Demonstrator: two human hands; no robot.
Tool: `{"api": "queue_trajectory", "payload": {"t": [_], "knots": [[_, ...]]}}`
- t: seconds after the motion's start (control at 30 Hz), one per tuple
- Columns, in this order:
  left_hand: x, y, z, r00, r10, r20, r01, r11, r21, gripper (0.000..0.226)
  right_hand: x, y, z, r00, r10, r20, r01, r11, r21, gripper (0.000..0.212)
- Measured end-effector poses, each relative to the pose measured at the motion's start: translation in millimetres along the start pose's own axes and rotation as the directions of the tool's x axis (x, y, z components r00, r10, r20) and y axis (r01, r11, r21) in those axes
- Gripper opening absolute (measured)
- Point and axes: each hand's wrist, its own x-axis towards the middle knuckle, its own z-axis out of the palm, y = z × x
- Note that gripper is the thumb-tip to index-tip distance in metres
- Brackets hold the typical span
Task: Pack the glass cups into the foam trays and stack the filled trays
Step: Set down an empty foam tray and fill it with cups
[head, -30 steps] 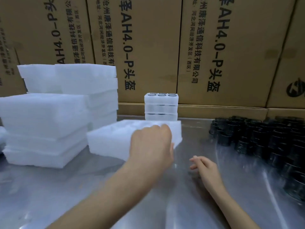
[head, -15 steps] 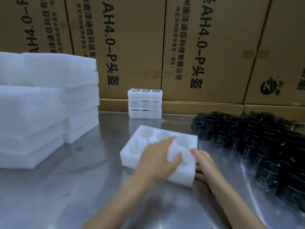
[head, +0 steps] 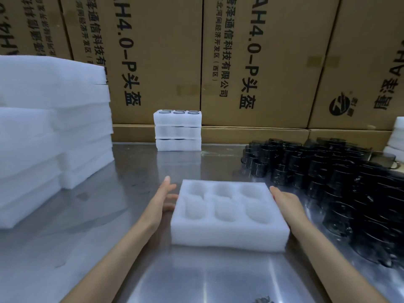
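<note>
The empty foam tray [head: 227, 215] lies flat on the metal table [head: 109, 248]; the left hand [head: 161, 200] flanks its left side and the right hand [head: 288, 204] its right; bare table lies open in front of the tray, behind it up to the stack of filled trays [head: 177, 130], and to its left up to the foam stacks [head: 54, 127]; the dark glass cups [head: 349, 182] crowd its right, just past the right hand.

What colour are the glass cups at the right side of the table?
The glass cups look black, seen in the head view.
</note>
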Motion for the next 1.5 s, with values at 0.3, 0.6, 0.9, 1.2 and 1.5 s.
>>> {"api": "queue_trajectory", "payload": {"t": [0.3,0.6,0.9,1.2,1.5], "knots": [[14.5,-10.0,15.1,1.0,0.006,0.022,-0.012,0.968,0.25,0.049,31.7,3.2,-3.6,0.996,0.02,-0.081,-0.029,0.993,-0.113,0.031],[11.5,-13.8,16.5,0.995,0.097,0.034,-0.103,0.97,0.221,0.034,63.0,7.6,0.7,0.85,-0.457,-0.261,0.318,0.841,-0.437,0.041],[14.9,-14.4,19.2,0.994,0.105,0.019,-0.107,0.963,0.246,0.041,104.2,-33.3,-15.1,0.874,-0.392,-0.286,0.035,0.638,-0.769,0.048],[11.7,-12.9,19.8,0.995,0.103,0.018,-0.104,0.959,0.265,0.047,94.5,-38.9,-30.1,0.852,-0.396,-0.343,0.066,0.73,-0.68,0.039],[0.3,-6.1,31.0,0.982,0.155,0.105,-0.174,0.965,0.197,0.031,3.3,-66.4,1.5,0.735,-0.678,-0.016,0.538,0.597,-0.595,0.054]]}}
